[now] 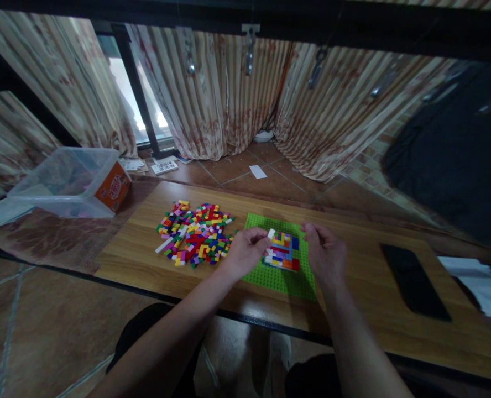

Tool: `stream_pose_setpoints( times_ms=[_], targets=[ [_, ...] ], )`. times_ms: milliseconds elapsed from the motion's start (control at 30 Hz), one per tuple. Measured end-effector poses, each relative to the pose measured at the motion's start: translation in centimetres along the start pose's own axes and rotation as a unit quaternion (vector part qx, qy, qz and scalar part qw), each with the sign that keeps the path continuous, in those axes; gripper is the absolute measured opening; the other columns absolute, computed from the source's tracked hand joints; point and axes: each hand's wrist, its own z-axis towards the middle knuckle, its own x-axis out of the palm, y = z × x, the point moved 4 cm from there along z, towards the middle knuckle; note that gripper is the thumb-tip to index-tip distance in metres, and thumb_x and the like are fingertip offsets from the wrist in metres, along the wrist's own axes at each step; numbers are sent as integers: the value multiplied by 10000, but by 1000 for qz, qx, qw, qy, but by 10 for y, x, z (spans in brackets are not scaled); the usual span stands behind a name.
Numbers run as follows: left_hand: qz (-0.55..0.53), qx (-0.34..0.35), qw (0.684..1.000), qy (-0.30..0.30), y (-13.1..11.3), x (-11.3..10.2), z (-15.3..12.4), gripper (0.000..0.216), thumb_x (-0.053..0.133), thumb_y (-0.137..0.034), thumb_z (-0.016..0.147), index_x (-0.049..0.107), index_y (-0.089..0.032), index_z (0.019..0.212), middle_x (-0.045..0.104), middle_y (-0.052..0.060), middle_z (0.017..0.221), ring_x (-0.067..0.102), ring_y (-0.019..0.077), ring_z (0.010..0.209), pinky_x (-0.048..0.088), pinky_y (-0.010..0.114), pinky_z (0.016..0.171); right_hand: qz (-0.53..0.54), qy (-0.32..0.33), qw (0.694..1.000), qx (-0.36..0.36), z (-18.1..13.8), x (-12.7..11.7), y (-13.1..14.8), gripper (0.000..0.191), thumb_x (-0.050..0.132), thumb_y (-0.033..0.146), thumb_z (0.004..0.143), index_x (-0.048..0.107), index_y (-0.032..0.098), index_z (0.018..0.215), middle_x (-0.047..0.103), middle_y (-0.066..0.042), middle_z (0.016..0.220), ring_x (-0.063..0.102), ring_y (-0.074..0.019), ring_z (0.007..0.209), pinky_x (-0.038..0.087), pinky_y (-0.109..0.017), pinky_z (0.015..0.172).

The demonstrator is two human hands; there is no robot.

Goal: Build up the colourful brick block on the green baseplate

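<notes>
A green baseplate (pixel 278 276) lies on a low wooden table (pixel 146 260). A patch of coloured bricks (pixel 282 251) is built on it. My left hand (pixel 245 251) rests at the plate's left edge, its fingers pinched on a small white brick (pixel 271 234). My right hand (pixel 324 251) hovers over the plate's right edge with its fingers curled; nothing shows in them. A heap of loose coloured bricks (pixel 196 232) lies on the table just left of my left hand.
A black phone (pixel 413 282) lies on the table's right part. A clear plastic tub (pixel 69 179) with an orange label stands on the floor to the left. Curtains hang behind the table. My knees are under the table's near edge.
</notes>
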Motion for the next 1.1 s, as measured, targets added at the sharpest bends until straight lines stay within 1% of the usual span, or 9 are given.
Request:
stream_pose_setpoints(
  times_ms=[133, 200, 300, 433, 567, 700, 967, 1033, 1100],
  targets=[
    [-10, -16, 1000, 10, -2, 3, -1, 115, 631, -249, 756, 679, -147, 731, 588, -24, 595, 522, 85, 525, 408, 193, 519, 39, 9, 999, 18, -1, 2, 2, 315, 551, 440, 847, 733, 183, 866, 750, -74, 855, 673, -216, 772, 521, -362, 733],
    [-19, -23, 999, 12, -2, 4, -1, 117, 628, -243, 753, 680, -146, 712, 575, -27, 574, 502, 79, 503, 398, 194, 510, 60, 43, 997, 11, -3, 5, 1, 281, 578, 422, 836, 737, 196, 893, 752, -68, 892, 677, -215, 809, 526, -364, 759],
    [-31, -29, 999, 22, 0, 6, -1, 155, 627, -261, 760, 672, -138, 676, 562, -25, 553, 481, 74, 492, 383, 197, 510, 81, 112, 990, -5, -7, 12, 0, 262, 596, 401, 842, 739, 220, 965, 746, -57, 952, 675, -206, 859, 523, -364, 801],
    [-31, -19, 999, 28, -1, 6, -2, 185, 631, -279, 765, 666, -138, 651, 546, -27, 542, 459, 71, 490, 362, 201, 508, 73, 181, 980, -45, -14, 19, 4, 262, 580, 370, 869, 730, 253, 1050, 719, -49, 1034, 660, -194, 914, 511, -362, 837],
    [-27, -7, 999, 41, -3, 6, -2, 188, 632, -290, 764, 661, -141, 652, 530, -31, 536, 450, 71, 492, 352, 201, 507, 58, 231, 968, -77, -18, 24, 12, 234, 571, 322, 873, 735, 251, 1024, 701, -46, 1054, 646, -186, 944, 500, -347, 852],
    [-18, 1, 999, 48, -5, 6, -2, 266, 611, -338, 795, 621, -143, 614, 517, -28, 524, 446, 72, 493, 345, 200, 507, 56, 231, 969, -59, -18, 25, 13, 212, 585, 340, 869, 745, 238, 963, 710, -48, 1023, 651, -192, 958, 495, -347, 870],
    [14, -7, 999, 49, 4, 6, -2, 296, 533, -367, 848, 569, -148, 651, 513, -29, 564, 470, 81, 511, 387, 203, 528, 22, 217, 975, -48, -19, 24, 6, 275, 599, 446, 860, 748, 249, 981, 734, -50, 1018, 670, -220, 949, 511, -371, 860],
    [45, 10, 998, 51, 3, 3, -1, 312, 521, -381, 858, 561, -150, 653, 504, -33, 567, 468, 83, 518, 379, 202, 524, 18, 213, 976, -46, -20, 25, 5, 288, 604, 469, 855, 748, 252, 978, 737, -45, 1018, 674, -224, 942, 514, -375, 858],
    [90, 39, 994, 43, -3, -6, 1, 332, 508, -394, 870, 558, -151, 650, 493, -36, 564, 462, 85, 519, 367, 204, 516, 18, 213, 976, -42, -22, 28, 6, 293, 607, 486, 854, 746, 256, 971, 739, -37, 1009, 677, -222, 925, 518, -369, 840]
  ],
)
